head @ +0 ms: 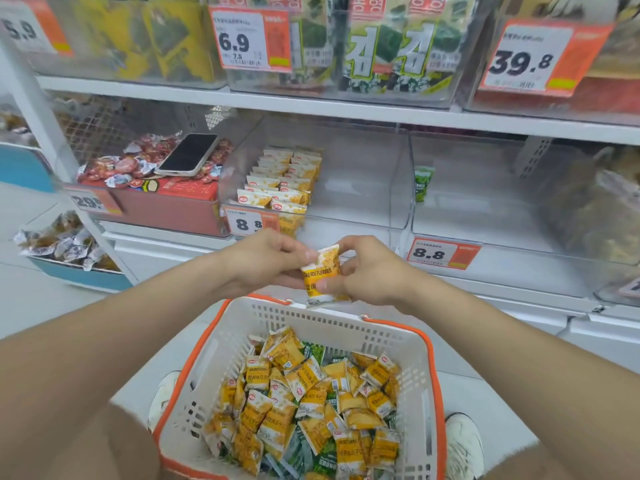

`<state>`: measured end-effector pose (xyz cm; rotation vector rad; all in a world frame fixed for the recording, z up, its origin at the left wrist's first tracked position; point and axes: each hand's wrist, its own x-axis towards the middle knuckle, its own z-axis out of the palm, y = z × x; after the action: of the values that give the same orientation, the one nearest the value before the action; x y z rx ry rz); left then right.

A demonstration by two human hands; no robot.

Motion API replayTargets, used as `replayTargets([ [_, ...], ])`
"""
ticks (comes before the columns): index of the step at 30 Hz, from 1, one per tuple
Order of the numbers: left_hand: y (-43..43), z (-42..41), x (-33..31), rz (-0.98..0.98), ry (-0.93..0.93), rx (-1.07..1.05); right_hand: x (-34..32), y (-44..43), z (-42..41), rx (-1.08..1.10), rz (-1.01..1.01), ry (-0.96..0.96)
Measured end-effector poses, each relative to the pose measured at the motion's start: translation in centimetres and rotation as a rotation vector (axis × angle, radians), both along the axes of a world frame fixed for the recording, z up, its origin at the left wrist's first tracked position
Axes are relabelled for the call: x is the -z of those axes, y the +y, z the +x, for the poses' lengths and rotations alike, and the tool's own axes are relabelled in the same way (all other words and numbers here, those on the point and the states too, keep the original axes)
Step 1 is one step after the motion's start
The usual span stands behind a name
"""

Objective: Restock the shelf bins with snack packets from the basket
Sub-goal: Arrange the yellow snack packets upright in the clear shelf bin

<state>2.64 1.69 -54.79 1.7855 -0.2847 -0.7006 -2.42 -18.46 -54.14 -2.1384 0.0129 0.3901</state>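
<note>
Both hands are pinching one yellow packet [322,277] just above the basket [346,318] rim; left hand [263,261] is curling round its left edge, right hand [370,271] is gripping the right, neither loose; looks like they're squaring it up mid-transfer; next it's probably going into the clear bin [356,202], standing upright beside the matching rows [280,181], not in with the lone green packet [423,183] next door.
</note>
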Motion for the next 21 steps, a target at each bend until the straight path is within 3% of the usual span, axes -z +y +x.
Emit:
replayTargets([
  [12, 1.6, 2.1, -3.0, 0.044, -0.127, -0.091, -0.5, 2.5, 1.8, -0.008, 0.122, -0.137],
  [14, 2.0, 3.2, -3.5, 0.149, -0.285, -0.178, -1.2, 2.8, 2.3, 0.012, 0.056, -0.263],
  [18, 3.2, 6.6, -3.6, 0.577, -0.879, -0.278, -2.4, 3.4, 4.2, 0.175, 0.064, -0.637],
  [21, 3.2, 8.3, -3.6, 0.647, -0.959, -0.250, -2.2, 3.4, 6.5, 0.324, 0.051, -0.717],
])
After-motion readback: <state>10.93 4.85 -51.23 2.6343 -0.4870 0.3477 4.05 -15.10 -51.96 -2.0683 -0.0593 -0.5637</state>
